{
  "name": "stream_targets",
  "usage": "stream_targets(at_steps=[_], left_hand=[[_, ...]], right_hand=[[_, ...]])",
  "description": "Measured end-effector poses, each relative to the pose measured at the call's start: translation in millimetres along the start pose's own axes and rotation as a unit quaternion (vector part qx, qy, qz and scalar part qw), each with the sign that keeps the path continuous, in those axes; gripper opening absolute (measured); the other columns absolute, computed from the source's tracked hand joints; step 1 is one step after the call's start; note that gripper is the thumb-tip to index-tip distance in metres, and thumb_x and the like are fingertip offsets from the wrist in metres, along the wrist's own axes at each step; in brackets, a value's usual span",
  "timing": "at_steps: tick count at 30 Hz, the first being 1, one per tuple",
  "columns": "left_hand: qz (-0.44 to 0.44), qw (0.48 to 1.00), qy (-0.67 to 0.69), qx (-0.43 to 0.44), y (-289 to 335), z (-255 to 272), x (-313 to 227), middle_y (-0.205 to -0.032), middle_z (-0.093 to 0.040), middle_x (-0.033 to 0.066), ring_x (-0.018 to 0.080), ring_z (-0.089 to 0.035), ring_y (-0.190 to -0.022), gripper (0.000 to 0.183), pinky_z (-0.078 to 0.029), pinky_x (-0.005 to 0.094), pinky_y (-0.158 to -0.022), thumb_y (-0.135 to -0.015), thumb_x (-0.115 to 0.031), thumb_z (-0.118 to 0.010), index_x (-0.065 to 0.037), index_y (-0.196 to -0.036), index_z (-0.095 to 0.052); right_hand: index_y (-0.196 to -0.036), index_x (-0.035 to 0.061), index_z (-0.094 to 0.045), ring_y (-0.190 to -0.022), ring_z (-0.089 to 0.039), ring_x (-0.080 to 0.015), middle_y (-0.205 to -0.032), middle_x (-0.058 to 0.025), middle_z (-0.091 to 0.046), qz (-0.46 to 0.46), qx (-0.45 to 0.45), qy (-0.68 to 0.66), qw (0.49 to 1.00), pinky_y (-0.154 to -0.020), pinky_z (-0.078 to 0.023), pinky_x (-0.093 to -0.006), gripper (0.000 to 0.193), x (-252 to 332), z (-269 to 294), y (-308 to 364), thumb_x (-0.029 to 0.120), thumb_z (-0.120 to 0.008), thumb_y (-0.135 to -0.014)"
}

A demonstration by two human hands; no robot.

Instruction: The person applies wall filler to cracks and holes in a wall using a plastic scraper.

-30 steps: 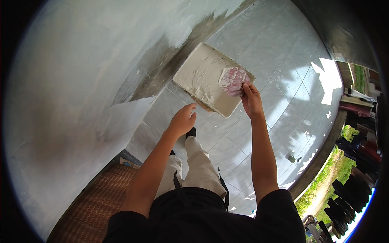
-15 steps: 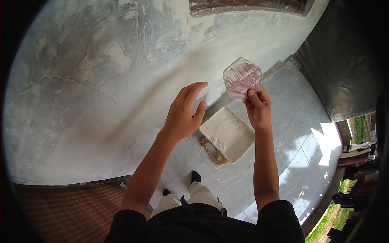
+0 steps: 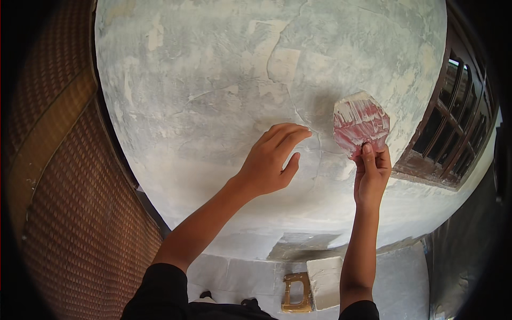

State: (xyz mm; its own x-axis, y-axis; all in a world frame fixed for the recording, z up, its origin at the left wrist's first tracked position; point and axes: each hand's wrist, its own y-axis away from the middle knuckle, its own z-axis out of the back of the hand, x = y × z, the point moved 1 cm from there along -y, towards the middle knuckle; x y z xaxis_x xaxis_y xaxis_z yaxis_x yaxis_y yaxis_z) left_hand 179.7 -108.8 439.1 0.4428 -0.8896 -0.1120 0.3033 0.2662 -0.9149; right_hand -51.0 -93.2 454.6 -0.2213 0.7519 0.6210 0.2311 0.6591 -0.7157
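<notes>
Between the thumb and fingers of my right hand (image 3: 373,173) is a flat, many-sided reddish plastic scraper (image 3: 361,125), its face smeared with off-white paste. It is held upright in front of a grey wall (image 3: 229,101) with pale, patchy plaster on it. My left hand (image 3: 274,157) is raised before the same wall, thumb and fingers apart, holding nothing. Whether it touches the wall I cannot tell. Below, on the floor, stands a tray (image 3: 324,282) of off-white paste, partly hidden by my right forearm. A yellowish-brown wooden frame-like handle (image 3: 296,293) lies at its left side.
A dark wooden window (image 3: 450,120) with panes is set in the wall at right. Woven brown panelling (image 3: 80,202) rises along the left. Grey floor tiles (image 3: 234,277) run along the wall's foot, and a dark sheet (image 3: 458,256) hangs at the lower right.
My view has tilted up from floor to wall, so the window and more wall show. Both hands stay raised; the scraper remains in my right hand and the tray now sits low in view.
</notes>
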Motion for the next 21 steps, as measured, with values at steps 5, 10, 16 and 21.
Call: stream_targets(at_steps=[5,10,16,21], left_hand=[[-0.019,0.994,-0.096,-0.049,-8.4,107.0,34.2,-0.129,-0.060,0.0116,0.0323,-0.053,-0.124,0.044,-0.046,0.0432,-0.103,-0.082,0.003,-0.058,-0.006,-0.126,-0.058],[-0.019,0.972,-0.200,-0.122,-18.3,195.8,76.7,-0.132,-0.058,0.0139,0.0342,-0.050,-0.126,0.045,-0.044,0.0440,-0.103,-0.080,0.001,-0.059,-0.004,-0.125,-0.057],[0.031,0.949,-0.269,-0.162,-14.5,266.1,130.6,-0.143,-0.048,0.0167,0.0379,-0.043,-0.133,0.052,-0.035,0.0471,-0.111,-0.082,-0.003,-0.061,-0.004,-0.132,-0.050],[0.061,0.938,-0.309,-0.142,2.8,290.7,168.6,-0.159,-0.026,0.0196,0.0409,-0.021,-0.148,0.066,-0.018,0.0560,-0.118,-0.087,-0.014,-0.063,-0.001,-0.146,-0.037]], right_hand=[[-0.097,0.0020,-0.060,-0.078,-0.062,-0.0096,-0.087,-0.0038,-0.067,0.023,0.054,-0.031,0.998,-0.077,-0.055,-0.0290,0.011,2.8,-117.6,-24.8,0.012,-0.064,-0.098],[-0.097,0.0006,-0.060,-0.079,-0.062,-0.0095,-0.088,-0.0042,-0.067,0.118,0.102,-0.006,0.988,-0.074,-0.052,-0.0263,0.014,5.6,-216.1,-47.6,0.013,-0.064,-0.098],[-0.088,0.0003,-0.059,-0.073,-0.064,-0.0200,-0.083,-0.0121,-0.066,0.362,0.104,0.211,0.902,-0.065,-0.051,-0.0303,0.008,11.3,-316.1,-64.6,0.004,-0.067,-0.091],[-0.086,0.0041,-0.058,-0.076,-0.059,-0.0246,-0.085,-0.0075,-0.059,0.605,0.134,0.342,0.706,-0.060,-0.051,-0.0344,0.017,13.1,-384.7,-66.0,0.000,-0.071,-0.077]])
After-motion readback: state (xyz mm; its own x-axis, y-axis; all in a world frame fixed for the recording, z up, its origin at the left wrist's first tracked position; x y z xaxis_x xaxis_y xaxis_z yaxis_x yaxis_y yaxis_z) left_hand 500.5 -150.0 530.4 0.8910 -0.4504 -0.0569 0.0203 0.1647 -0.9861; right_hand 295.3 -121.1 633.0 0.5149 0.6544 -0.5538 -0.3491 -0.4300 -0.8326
